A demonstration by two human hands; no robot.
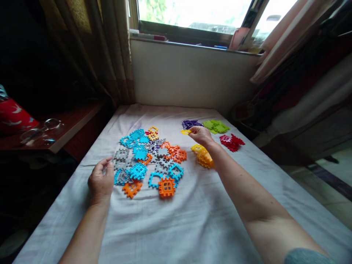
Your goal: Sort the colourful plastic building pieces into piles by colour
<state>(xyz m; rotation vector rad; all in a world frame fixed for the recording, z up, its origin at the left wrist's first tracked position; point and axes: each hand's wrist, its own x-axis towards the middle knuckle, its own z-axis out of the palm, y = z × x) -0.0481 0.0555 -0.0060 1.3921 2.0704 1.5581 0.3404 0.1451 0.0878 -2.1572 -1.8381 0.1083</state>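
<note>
My right hand (202, 135) pinches a thin yellow square frame piece (185, 132) with toothed edges, held above the sheet beside the purple pile (191, 124). Just under my right wrist lies a pile of yellow toothed pieces (204, 157), partly hidden by the forearm. My left hand (101, 179) rests at the left side of a mixed heap, with fingers bent and the thumb apart, nothing seen between them. Closest to it are grey toothed pieces (121, 154) and blue ones (138, 171). Orange pieces (166, 187) lie on the heap's near and right sides.
A green pile (216, 126) and a red pile (232, 142) lie on the right of the sheet-covered surface (198, 227). A wooden table (74, 128) on the left bears eyeglasses (52, 124) and a red container (16, 115). The far end meets a wall (189, 77) under a window.
</note>
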